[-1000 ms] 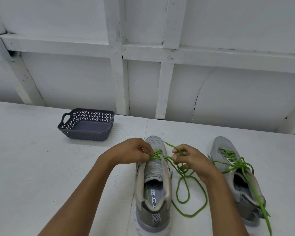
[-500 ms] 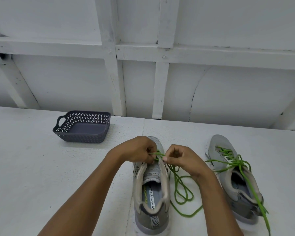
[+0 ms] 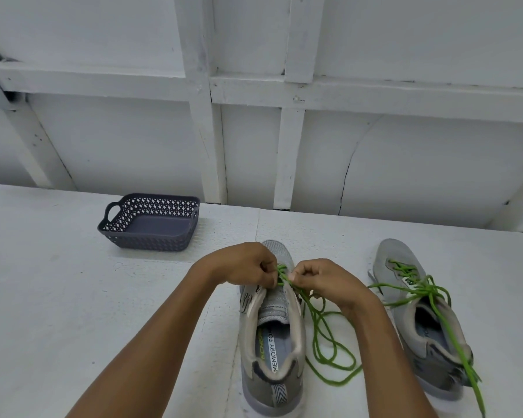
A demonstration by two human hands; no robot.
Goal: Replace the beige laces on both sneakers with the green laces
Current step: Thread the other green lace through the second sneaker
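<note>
Limp and light, the green lace (image 3: pixel 314 336) is pinched by left hand (image 3: pixel 245 265) and right hand (image 3: pixel 323 282) over the sneaker (image 3: pixel 272 384); gripping near its tip is judged best.

Bright even light, faint shadows, sharp focus, wide-angle edge bending

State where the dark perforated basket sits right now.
In the head view the basket sits back left on the white table, near the wall, apart from the left hand, which pinches the green lace over the left sneaker.
</note>
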